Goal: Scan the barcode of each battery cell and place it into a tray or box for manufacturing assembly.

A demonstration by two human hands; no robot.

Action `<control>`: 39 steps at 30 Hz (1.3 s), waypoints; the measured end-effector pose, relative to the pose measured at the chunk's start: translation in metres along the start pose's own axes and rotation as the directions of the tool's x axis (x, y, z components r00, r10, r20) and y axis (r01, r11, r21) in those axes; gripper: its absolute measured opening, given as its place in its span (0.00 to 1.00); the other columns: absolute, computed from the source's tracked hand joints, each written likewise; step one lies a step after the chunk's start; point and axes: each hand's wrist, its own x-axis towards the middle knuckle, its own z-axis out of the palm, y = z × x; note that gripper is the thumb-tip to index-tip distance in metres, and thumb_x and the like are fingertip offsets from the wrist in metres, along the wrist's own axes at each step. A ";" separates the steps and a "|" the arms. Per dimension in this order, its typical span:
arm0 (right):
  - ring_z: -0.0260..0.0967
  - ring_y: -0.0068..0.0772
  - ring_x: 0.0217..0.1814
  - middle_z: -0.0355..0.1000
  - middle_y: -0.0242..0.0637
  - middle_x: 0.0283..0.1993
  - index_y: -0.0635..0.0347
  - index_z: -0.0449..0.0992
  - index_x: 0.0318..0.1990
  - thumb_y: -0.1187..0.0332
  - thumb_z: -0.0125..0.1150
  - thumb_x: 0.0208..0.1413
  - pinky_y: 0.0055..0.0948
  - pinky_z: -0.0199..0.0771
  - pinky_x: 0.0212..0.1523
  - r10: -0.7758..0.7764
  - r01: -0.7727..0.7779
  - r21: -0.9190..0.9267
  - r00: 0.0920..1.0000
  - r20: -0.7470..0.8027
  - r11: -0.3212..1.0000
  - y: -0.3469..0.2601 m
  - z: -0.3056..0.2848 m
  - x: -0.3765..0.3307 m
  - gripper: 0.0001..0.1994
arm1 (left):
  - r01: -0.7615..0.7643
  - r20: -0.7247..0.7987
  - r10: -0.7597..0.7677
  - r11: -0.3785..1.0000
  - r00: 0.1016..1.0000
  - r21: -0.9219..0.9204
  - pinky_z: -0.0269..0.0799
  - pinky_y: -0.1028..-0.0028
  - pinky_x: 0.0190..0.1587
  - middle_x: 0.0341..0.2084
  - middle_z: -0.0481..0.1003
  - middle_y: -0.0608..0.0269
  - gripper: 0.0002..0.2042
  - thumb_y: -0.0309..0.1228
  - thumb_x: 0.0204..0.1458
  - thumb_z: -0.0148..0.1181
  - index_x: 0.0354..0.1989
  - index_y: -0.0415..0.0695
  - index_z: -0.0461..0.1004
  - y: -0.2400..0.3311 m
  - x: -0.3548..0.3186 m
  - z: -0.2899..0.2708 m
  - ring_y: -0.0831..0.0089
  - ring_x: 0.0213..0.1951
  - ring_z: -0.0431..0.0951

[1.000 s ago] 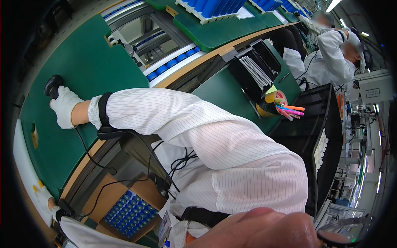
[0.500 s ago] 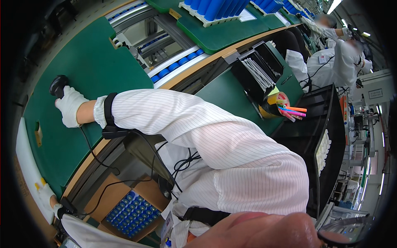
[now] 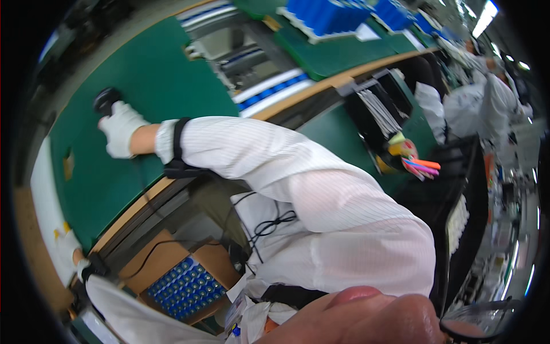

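At the green bench [image 3: 166, 74], the right hand [image 3: 122, 129] is clamped around a black corded device [image 3: 106, 100] below its rounded head, presumably the proper hold for a light, stiff, shock-sensitive housing, while the grip of the left hand [image 3: 67, 244] cannot be determined.

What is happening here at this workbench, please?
A person in white holds, in the gloved right hand, a black handheld device over a green tabletop. The gloved left hand is by a long white item; whether it grips it is unclear. An open cardboard box of blue cylinders stands lower than the tabletop.
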 end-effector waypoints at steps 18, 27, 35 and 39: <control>0.69 0.57 0.54 0.69 0.58 0.52 0.55 0.74 0.54 0.66 0.59 0.45 0.46 0.72 0.56 -0.147 0.131 -0.147 0.983 -0.106 0.980 0.003 0.014 0.011 0.23 | 0.317 -0.115 -0.314 0.948 0.942 0.005 0.73 0.58 0.43 0.37 0.81 0.60 0.16 0.50 0.50 0.61 0.37 0.53 0.80 0.077 -0.088 -0.133 0.60 0.42 0.81; 0.71 0.61 0.51 0.66 0.58 0.56 0.46 0.73 0.54 0.65 0.60 0.47 0.46 0.73 0.54 -0.116 0.103 -0.133 0.989 -0.094 0.986 0.009 0.018 0.015 0.22 | 0.517 0.039 -0.527 0.813 0.849 -0.267 0.57 0.53 0.65 0.54 0.72 0.65 0.21 0.46 0.53 0.62 0.52 0.49 0.77 0.083 -0.116 -0.162 0.61 0.61 0.65; 0.70 0.59 0.53 0.66 0.56 0.56 0.48 0.74 0.52 0.67 0.59 0.49 0.45 0.72 0.55 -0.099 0.091 -0.097 0.992 -0.083 0.991 0.010 0.018 0.016 0.20 | 0.155 -0.555 -0.486 0.829 0.675 -0.537 0.56 0.56 0.68 0.62 0.65 0.53 0.26 0.32 0.52 0.63 0.60 0.40 0.69 0.062 -0.252 -0.095 0.49 0.65 0.59; 0.71 0.59 0.52 0.65 0.56 0.58 0.48 0.74 0.54 0.64 0.60 0.48 0.44 0.72 0.55 -0.106 0.099 -0.081 0.991 -0.082 0.992 0.013 0.019 0.017 0.22 | 0.262 -0.275 -0.501 0.757 0.821 -0.598 0.57 0.55 0.67 0.58 0.66 0.41 0.27 0.31 0.53 0.62 0.62 0.37 0.65 0.122 -0.424 -0.023 0.44 0.61 0.64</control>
